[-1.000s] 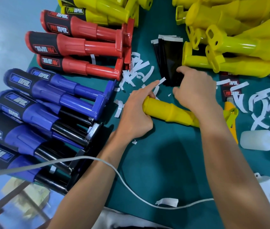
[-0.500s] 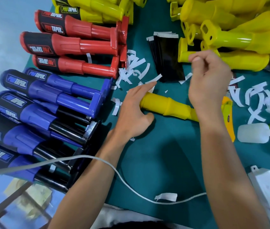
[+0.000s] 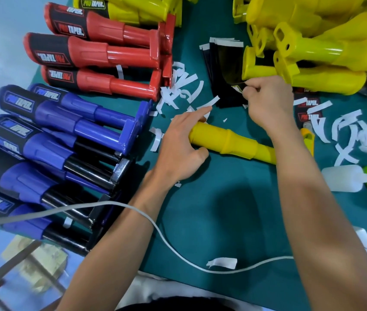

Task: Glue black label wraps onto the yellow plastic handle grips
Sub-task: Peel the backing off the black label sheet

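Your right hand (image 3: 268, 102) is pinching a black label wrap (image 3: 230, 71) off its stack (image 3: 213, 61) while your left hand (image 3: 178, 147), fingers straight, is pinning the yellow grip (image 3: 227, 140) on the green mat (image 3: 223, 209), so you are risking dragging two wraps up together.

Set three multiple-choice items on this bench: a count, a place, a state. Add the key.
1. How many red grips show? A two; B three; C five.
2. The bare yellow grip under the left hand lies: A on the green mat; B atop the red grips; C on the floor.
3. The right hand: A lies flat on the mat; B grips a red grip; C pinches a black label.
Key: B, three red bodies lie side by side; A, mat shows all round it; C, fingertips meet on the label's edge.
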`<act>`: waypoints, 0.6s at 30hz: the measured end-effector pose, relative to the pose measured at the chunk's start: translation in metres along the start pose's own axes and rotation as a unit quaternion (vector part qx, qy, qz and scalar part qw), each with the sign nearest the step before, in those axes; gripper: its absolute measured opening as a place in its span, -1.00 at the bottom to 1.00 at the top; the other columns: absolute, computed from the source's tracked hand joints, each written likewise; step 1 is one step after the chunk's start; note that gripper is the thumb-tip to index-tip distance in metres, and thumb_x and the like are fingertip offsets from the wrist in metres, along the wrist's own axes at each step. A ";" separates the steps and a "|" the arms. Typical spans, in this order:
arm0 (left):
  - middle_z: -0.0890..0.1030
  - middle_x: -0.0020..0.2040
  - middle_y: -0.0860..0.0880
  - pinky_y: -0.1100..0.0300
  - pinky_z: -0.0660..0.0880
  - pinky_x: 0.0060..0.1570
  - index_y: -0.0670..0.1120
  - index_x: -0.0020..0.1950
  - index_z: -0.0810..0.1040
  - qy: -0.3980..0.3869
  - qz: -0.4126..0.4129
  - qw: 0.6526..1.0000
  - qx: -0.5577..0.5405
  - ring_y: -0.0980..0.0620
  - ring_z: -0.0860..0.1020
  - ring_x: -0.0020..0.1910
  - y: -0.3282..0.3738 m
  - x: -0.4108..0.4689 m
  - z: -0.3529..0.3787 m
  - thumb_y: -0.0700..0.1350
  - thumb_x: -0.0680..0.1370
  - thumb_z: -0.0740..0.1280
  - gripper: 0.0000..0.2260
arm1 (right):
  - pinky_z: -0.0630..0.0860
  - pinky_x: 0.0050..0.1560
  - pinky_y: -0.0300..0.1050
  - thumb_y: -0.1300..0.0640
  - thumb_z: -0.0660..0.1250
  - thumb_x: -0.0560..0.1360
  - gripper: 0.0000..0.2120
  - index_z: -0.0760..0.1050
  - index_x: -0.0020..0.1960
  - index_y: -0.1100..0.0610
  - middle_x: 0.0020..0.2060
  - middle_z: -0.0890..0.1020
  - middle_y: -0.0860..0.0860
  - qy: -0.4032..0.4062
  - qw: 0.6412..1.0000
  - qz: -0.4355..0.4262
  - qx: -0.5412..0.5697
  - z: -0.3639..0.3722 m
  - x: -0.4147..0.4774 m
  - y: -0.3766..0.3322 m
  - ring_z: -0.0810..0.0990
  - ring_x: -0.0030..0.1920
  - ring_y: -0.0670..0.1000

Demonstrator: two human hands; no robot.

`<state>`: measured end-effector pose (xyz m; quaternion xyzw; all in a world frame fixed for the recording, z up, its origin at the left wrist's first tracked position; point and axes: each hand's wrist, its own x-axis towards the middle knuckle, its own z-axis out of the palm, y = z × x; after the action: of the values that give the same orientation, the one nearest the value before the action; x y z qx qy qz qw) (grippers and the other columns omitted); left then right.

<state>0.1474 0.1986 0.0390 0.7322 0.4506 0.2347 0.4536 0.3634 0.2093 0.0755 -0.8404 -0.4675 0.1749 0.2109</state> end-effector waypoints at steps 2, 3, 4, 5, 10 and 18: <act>0.57 0.24 0.11 0.33 0.35 0.28 0.09 0.51 0.46 0.000 -0.001 1.000 0.000 0.07 0.46 0.30 -0.001 0.000 0.000 -0.23 0.24 0.39 -0.19 | 0.27 -0.23 0.02 0.18 0.23 0.61 -0.73 0.60 -0.21 0.17 -0.33 0.55 0.11 0.058 0.997 0.018 0.039 0.002 -0.001 -0.002 0.43 -0.25 0.13; 0.57 0.24 0.11 0.35 0.35 0.28 0.09 0.51 0.46 0.000 -0.001 1.000 0.000 0.07 0.46 0.29 -0.001 0.000 0.000 -0.23 0.24 0.40 -0.19 | 0.30 -0.22 -0.03 0.19 0.23 0.61 -0.74 0.62 -0.19 0.14 -0.33 0.54 0.02 0.086 0.994 0.017 0.068 0.003 -0.005 -0.005 0.43 -0.26 0.03; 0.57 0.24 0.11 0.35 0.35 0.28 0.09 0.51 0.46 0.001 0.000 1.000 0.002 0.08 0.46 0.29 -0.002 0.000 0.000 -0.24 0.24 0.40 -0.19 | 0.39 -0.17 -0.09 0.20 0.23 0.61 -0.74 0.68 -0.10 0.11 -0.27 0.60 -0.05 0.109 0.988 0.014 0.112 0.005 -0.009 -0.007 0.50 -0.21 -0.05; 0.57 0.23 0.11 0.35 0.35 0.28 0.09 0.51 0.46 0.000 0.001 1.000 0.003 0.08 0.46 0.29 -0.002 0.000 0.000 -0.24 0.24 0.40 -0.19 | 0.50 -0.09 -0.13 0.23 0.22 0.61 -0.73 0.71 -0.02 0.11 -0.19 0.66 -0.07 0.132 0.976 0.013 0.173 0.007 -0.014 -0.009 0.59 -0.13 -0.08; 0.56 0.24 0.11 0.35 0.35 0.27 0.09 0.51 0.46 -0.001 -0.001 1.000 0.010 0.08 0.46 0.28 -0.002 0.000 0.001 -0.22 0.24 0.40 -0.20 | 0.61 0.10 -0.04 0.16 0.27 0.60 -0.79 0.70 0.05 0.07 -0.06 0.72 -0.07 0.131 0.976 -0.023 0.172 0.003 -0.023 -0.012 0.67 -0.02 -0.08; 0.57 0.23 0.08 0.33 0.36 0.27 0.06 0.51 0.46 -0.005 0.005 1.000 0.014 0.06 0.46 0.27 0.001 -0.001 0.000 -0.24 0.24 0.40 -0.20 | 0.48 0.16 0.16 0.12 0.25 0.68 -0.66 0.58 0.41 0.01 0.21 0.67 0.20 -0.009 0.995 -0.043 -0.093 0.011 -0.024 -0.018 0.54 0.17 0.32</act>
<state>0.1473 0.1975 0.0397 0.7420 0.4481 0.2263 0.4443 0.3329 0.1995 0.0775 -0.8342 -0.5191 0.1287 0.1348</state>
